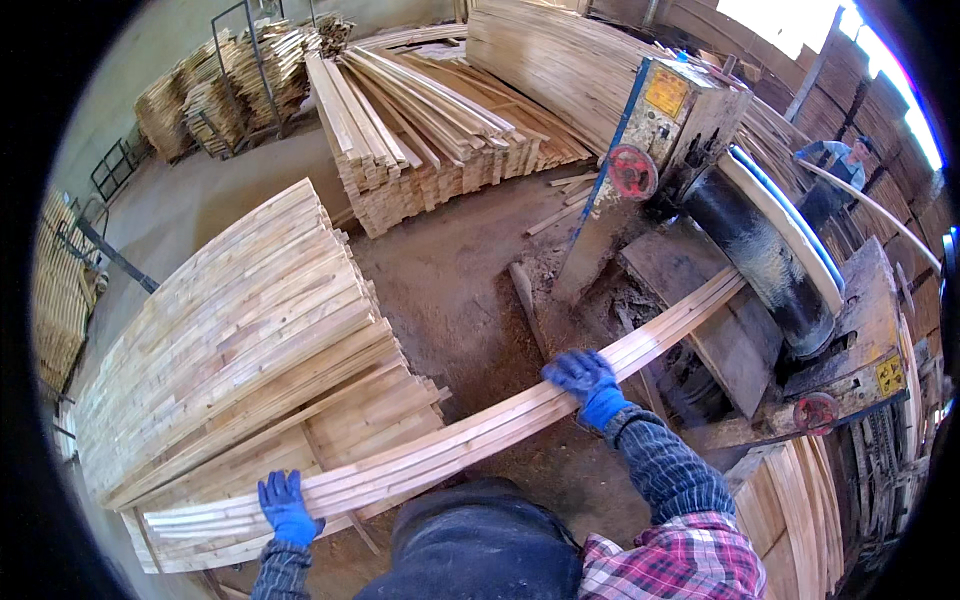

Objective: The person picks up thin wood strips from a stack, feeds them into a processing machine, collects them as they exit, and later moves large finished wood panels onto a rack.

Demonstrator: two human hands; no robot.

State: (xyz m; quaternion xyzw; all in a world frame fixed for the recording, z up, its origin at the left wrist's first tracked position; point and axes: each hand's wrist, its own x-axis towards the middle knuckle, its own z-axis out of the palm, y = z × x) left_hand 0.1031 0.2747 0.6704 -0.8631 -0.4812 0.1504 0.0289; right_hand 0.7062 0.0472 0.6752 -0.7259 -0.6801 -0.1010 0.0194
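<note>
A bundle of long, pale wooden strips (470, 434) lies side by side, running from the lower left up to the machine on the right. My right hand (588, 388), in a blue glove, is closed over the middle of the strips, with its fingers at their far edge. Farther left, my left hand (288, 505), gloved in blue too, grips the same strips near their left end, its fingers laid across them. The strips' right end passes under a dark cylindrical housing (760, 260) of the machine (650, 110); what lies beneath it is hidden.
A large stack of wooden strips (240, 340) stands at the left, beside the held bundle. More stacked wood (430, 170) is at the back. Red handwheels (632, 172) sit on the machine. Boards (790, 510) stand at the lower right. Another person (840, 175) is beyond the machine.
</note>
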